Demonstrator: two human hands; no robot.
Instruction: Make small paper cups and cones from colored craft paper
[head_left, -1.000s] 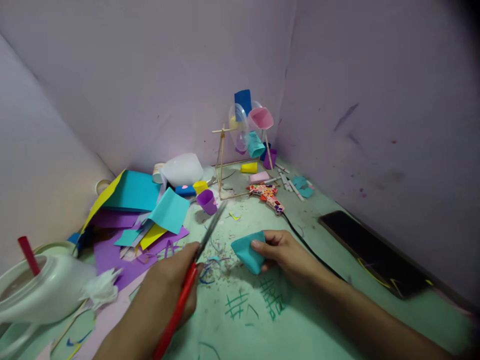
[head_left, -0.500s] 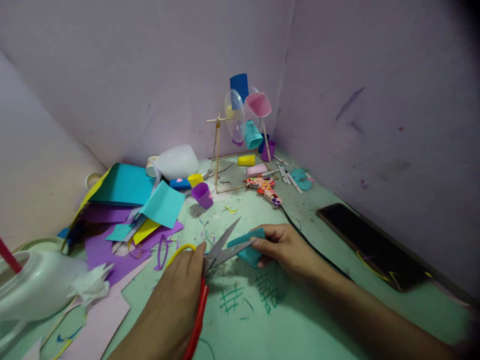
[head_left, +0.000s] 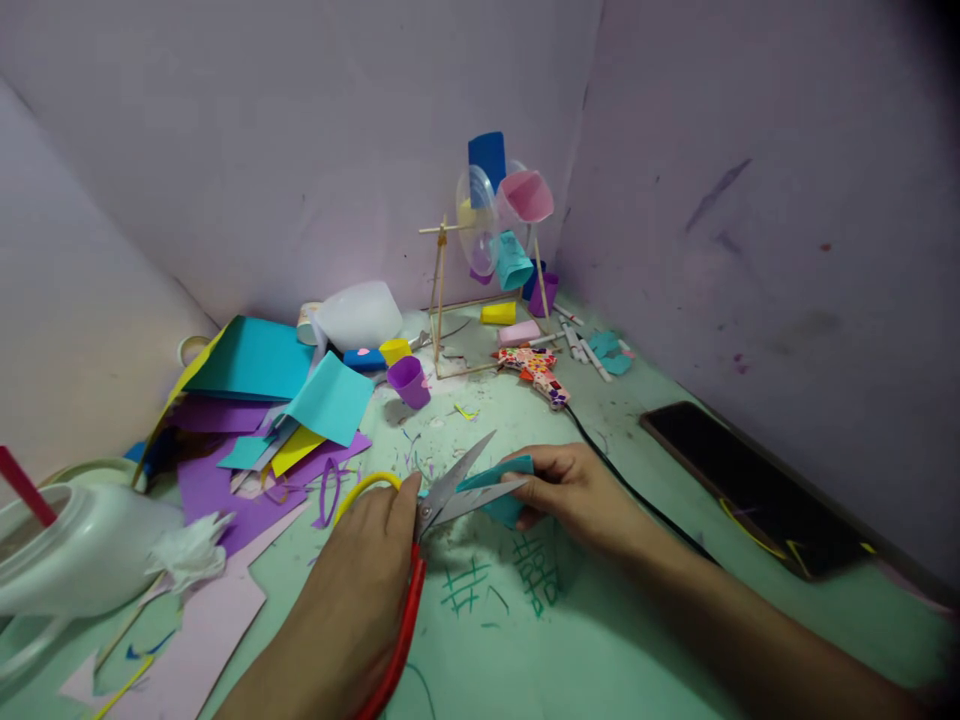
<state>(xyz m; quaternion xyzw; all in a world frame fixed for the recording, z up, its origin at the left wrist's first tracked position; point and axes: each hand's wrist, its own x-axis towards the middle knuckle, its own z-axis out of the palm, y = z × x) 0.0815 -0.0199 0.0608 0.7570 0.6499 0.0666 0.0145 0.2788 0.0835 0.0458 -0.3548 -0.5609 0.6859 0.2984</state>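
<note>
My left hand is closed round the scissors, which have one red and one yellow handle. Their blades stand apart, with a teal paper piece between them. My right hand pinches this folded or curled piece at its right end, fingers close to the lower blade's tip. Beyond the hands, a wheel of clear plastic discs hangs on a stick frame, with a pink paper cup and a teal paper cup attached.
A patterned glue gun lies with its black cord running right, near a dark phone. Coloured paper sheets pile up at left beside a white jug. A purple cup and markers are farther back.
The scissors have shifted slightly right, so the blades reach farther across the teal paper. The whole view has moved a little. Both hands keep their hold.
</note>
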